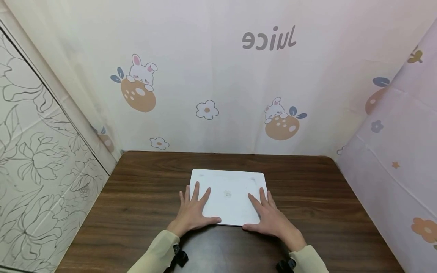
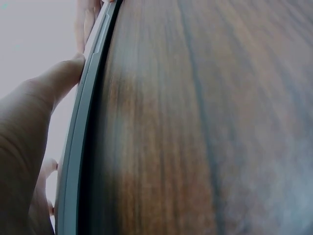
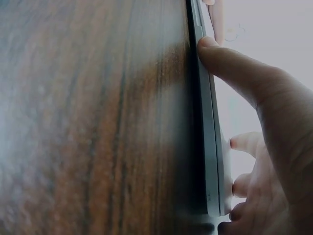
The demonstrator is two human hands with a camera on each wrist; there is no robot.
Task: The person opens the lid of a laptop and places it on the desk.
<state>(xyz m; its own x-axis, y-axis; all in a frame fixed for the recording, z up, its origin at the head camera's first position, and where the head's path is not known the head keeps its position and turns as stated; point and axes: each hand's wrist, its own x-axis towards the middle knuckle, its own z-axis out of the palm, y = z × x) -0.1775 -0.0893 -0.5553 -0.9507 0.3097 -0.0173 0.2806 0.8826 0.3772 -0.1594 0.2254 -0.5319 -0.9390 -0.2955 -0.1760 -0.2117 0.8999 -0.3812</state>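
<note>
Cream sleeves [image 1: 158, 250] cover the person's two forearms, with a small black device [image 1: 181, 257] at each wrist. The left hand [image 1: 192, 213] and the right hand [image 1: 271, 220] are apart from each other, with fingers straight and spread; they rest on the two sides of a closed white laptop [image 1: 232, 203], each thumb touching its near edge. The laptop lies on the brown wood-grained table [image 1: 307, 185], near the middle. Behind the table hangs a pale curtain [image 1: 205, 68] printed with rabbits and flowers.
</note>
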